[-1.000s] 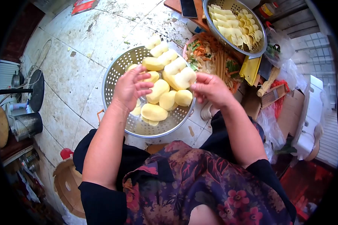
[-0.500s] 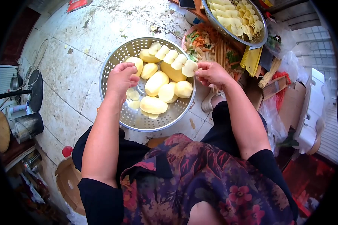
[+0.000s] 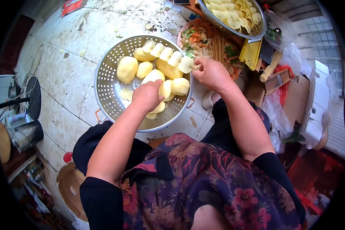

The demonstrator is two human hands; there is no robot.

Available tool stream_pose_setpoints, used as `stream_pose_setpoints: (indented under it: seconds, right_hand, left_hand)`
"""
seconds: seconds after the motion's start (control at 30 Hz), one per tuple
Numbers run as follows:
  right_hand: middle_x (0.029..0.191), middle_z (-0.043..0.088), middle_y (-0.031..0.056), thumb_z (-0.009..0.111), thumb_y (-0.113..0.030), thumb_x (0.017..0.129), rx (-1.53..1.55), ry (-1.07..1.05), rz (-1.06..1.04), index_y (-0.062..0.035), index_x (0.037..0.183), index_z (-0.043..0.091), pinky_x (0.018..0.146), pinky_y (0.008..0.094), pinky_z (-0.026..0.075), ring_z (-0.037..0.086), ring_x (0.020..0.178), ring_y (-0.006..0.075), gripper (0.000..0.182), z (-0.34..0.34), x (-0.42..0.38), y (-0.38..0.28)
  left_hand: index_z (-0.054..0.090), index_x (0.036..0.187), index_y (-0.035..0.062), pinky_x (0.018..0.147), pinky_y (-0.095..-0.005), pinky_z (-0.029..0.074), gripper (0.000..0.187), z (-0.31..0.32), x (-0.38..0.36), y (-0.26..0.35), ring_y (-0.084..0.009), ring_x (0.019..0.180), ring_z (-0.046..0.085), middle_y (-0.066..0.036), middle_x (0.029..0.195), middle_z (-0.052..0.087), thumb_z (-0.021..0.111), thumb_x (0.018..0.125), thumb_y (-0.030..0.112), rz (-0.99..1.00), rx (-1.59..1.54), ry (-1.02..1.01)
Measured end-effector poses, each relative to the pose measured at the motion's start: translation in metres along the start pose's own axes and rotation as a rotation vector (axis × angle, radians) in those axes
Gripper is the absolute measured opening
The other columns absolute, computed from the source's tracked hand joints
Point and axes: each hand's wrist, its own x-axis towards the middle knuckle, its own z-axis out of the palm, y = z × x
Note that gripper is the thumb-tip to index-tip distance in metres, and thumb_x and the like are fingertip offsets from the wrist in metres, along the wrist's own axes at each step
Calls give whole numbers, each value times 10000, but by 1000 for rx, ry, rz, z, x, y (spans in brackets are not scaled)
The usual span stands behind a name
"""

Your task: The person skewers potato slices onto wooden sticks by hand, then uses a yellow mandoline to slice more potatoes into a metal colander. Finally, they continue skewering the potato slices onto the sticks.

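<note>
A large perforated metal colander (image 3: 103, 96) stands on the floor with several whole peeled potatoes (image 3: 127, 69) and some loose potato slices (image 3: 126, 93) inside. My right hand (image 3: 211, 74) is closed on the end of a skewer of potato slices (image 3: 174, 59). That skewer lies slantwise above the colander's far right side, its round slices spaced apart along the stick. My left hand (image 3: 147, 96) is down in the colander among the potatoes, fingers bent and close together. Its fingertips are partly hidden, and what they pinch does not show.
A second metal basin (image 3: 262, 28) full of potato slices stands at upper right. Below it lie bare wooden skewers (image 3: 217, 50) on a tray of cut vegetables (image 3: 197, 36). Yellow packages (image 3: 251, 55) and plastic bags lie to the right. A cardboard box (image 3: 69, 188) sits at lower left.
My left hand has moved right and down from the colander's left side, its fingers drawing together over the potatoes. My right hand and the skewer have shifted slightly left with the whole view.
</note>
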Motion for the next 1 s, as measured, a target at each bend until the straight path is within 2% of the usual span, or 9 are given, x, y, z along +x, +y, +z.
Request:
stream_pose_setpoints:
  seconds: [0.1, 0.27, 0.43, 0.5, 0.57, 0.7, 0.83, 0.9, 1.0]
  right_hand:
    - [904, 690, 167, 655, -265, 814, -13, 27, -78, -44, 1102, 644, 779, 401, 512, 658, 840, 335, 363, 0, -6, 1]
    - [911, 679, 173, 639, -252, 819, -16, 49, -137, -45, 1103, 638, 789, 418, 503, 648, 860, 344, 351, -9, -15, -12]
    - [926, 666, 177, 640, -233, 814, -19, 47, -190, -38, 1103, 635, 790, 427, 497, 638, 878, 344, 349, -18, -23, -22]
    - [1015, 662, 221, 630, -219, 815, -23, 5, -181, -23, 1109, 641, 865, 450, 486, 630, 969, 368, 354, -21, -26, -26]
    - [971, 660, 202, 634, -219, 816, -29, 7, -202, -26, 1109, 637, 822, 440, 491, 633, 922, 356, 351, -18, -26, -25]
    - [917, 660, 179, 641, -220, 820, -68, -21, -225, -36, 1115, 635, 774, 431, 494, 637, 862, 344, 348, -17, -29, -26]
    - [888, 663, 173, 644, -221, 822, -60, -46, -199, -42, 1118, 636, 768, 431, 495, 640, 851, 340, 346, -14, -34, -28]
    - [878, 670, 167, 650, -219, 822, -50, -104, -192, -46, 1121, 635, 764, 429, 497, 644, 857, 338, 346, -11, -36, -28]
    - [898, 677, 168, 660, -212, 812, -45, -142, -177, -50, 1101, 645, 774, 427, 502, 646, 879, 341, 333, -6, -40, -24]
  left_hand:
    - [519, 1256, 115, 825, -429, 518, 509, -2, 4, 5, -317, 988, 636, -144, 1053, 645, 714, 803, 238, -15, 19, -34]
    - [539, 1260, 146, 834, -432, 510, 547, 3, 7, 8, -324, 959, 640, -143, 1058, 660, 731, 755, 225, -19, -21, 6]
    - [634, 991, 77, 762, -436, 523, 295, 2, 11, 0, -342, 869, 654, -141, 949, 690, 725, 744, 212, -50, -89, 73]
    - [665, 926, 89, 750, -426, 524, 216, -1, 14, -13, -318, 849, 665, -157, 853, 682, 715, 736, 177, -66, -157, 93]
    - [681, 943, 75, 749, -402, 524, 256, -9, 17, -29, -312, 825, 668, -168, 865, 688, 739, 727, 200, -142, -361, 39]
    - [677, 946, 26, 666, -316, 498, 244, -28, 9, -40, -162, 695, 612, -87, 767, 658, 737, 767, 180, -261, -609, 89]
    - [680, 936, 25, 652, -306, 491, 213, -21, 6, -35, -144, 678, 591, -62, 760, 645, 724, 788, 171, -315, -746, 100]
    - [684, 929, 34, 654, -294, 486, 193, -12, 11, -34, -133, 676, 582, -60, 774, 647, 715, 804, 178, -319, -727, -23]
    - [693, 944, 52, 725, -366, 514, 206, 1, 14, -29, -256, 776, 650, -143, 851, 685, 703, 795, 193, -240, -526, 26]
